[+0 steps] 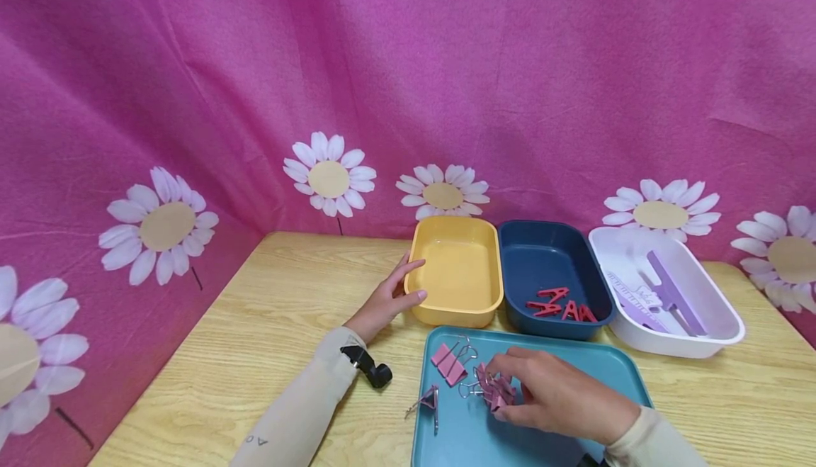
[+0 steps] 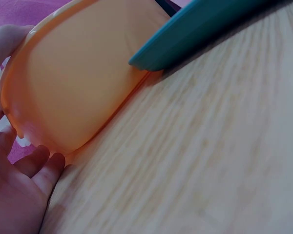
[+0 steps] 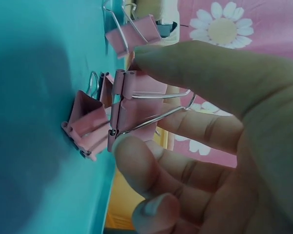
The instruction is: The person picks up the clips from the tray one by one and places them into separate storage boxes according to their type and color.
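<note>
A pink binder clip [image 3: 138, 109] is sitting over the teal tray [image 1: 472, 442], its long edge running from fingertip to fingertip of the right hand [image 1: 554, 392]. That hand, much the nearer, is pinching it with bent digits parted only by the clip's length; whether the clip is touching the tray, I cannot tell. A cluster of clips [image 3: 90, 124] is lying just beside it on the tray. At the tray's far-left corner, the left hand [image 1: 387, 293] is resting against the yellow bin [image 1: 455, 268], fingers loosely parted. Behind the tray, the navy bin [image 1: 542, 254] is holding red clips [image 1: 553, 293].
</note>
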Tool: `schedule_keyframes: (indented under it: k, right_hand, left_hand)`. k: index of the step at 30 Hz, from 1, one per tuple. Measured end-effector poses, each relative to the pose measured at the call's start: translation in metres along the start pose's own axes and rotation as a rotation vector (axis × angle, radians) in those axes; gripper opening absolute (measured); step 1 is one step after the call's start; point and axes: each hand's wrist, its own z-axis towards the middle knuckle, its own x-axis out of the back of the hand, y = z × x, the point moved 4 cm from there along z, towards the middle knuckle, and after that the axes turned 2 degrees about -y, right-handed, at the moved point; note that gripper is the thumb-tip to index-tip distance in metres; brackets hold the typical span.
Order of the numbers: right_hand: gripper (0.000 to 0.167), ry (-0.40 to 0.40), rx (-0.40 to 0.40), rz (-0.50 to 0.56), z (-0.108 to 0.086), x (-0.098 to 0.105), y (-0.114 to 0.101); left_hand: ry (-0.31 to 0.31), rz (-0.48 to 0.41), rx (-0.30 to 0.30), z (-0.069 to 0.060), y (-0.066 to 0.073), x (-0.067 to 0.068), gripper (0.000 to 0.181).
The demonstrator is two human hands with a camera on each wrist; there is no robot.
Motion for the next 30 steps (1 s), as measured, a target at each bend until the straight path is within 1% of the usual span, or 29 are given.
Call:
schedule_keyframes:
  k: [2, 4, 7, 9, 11, 15, 20, 27, 30]
  right_hand:
    - [0.034, 0.002, 0.015, -0.013, 0.0010, -0.0019, -0.0008]
    - [0.036, -0.007, 0.014, -0.015, 0.0023, -0.0044, -0.0007]
    - [0.040, -0.031, -0.013, 0.010, 0.0040, -0.0073, -0.0001]
    - [0.044, -0.043, -0.046, 0.037, 0.0047, -0.0081, 0.0002]
    - [0.046, -0.038, -0.058, 0.050, 0.0049, -0.0082, -0.0008]
    - [0.042, -0.023, -0.057, 0.056, 0.0049, -0.0078, -0.0034]
    - [0.038, -0.036, -0.054, 0.052, 0.0048, -0.0081, -0.0031]
    - [0.039, -0.036, -0.065, 0.043, 0.0042, -0.0096, -0.0001]
    - [0.040, -0.031, -0.055, 0.048, 0.0039, -0.0096, 0.0017]
  left_hand:
    - [0.000, 0.007, 0.005, 0.0000, -0.0006, 0.0001, 0.062]
    - [-0.001, 0.014, 0.011, 0.0000, -0.0015, 0.0005, 0.062]
    - [-0.006, 0.013, 0.012, 0.0004, -0.0029, 0.0011, 0.063]
    - [-0.007, 0.007, 0.009, 0.0006, -0.0034, 0.0015, 0.063]
    - [-0.005, 0.001, 0.002, 0.0008, -0.0034, 0.0016, 0.064]
    - [0.005, -0.004, -0.009, 0.0012, -0.0030, 0.0016, 0.064]
    - [0.012, -0.003, -0.019, 0.0014, -0.0039, 0.0013, 0.063]
    - [0.003, -0.007, -0.027, 0.0013, -0.0037, 0.0007, 0.063]
    - [-0.003, 0.002, -0.026, 0.0015, -0.0038, 0.0005, 0.063]
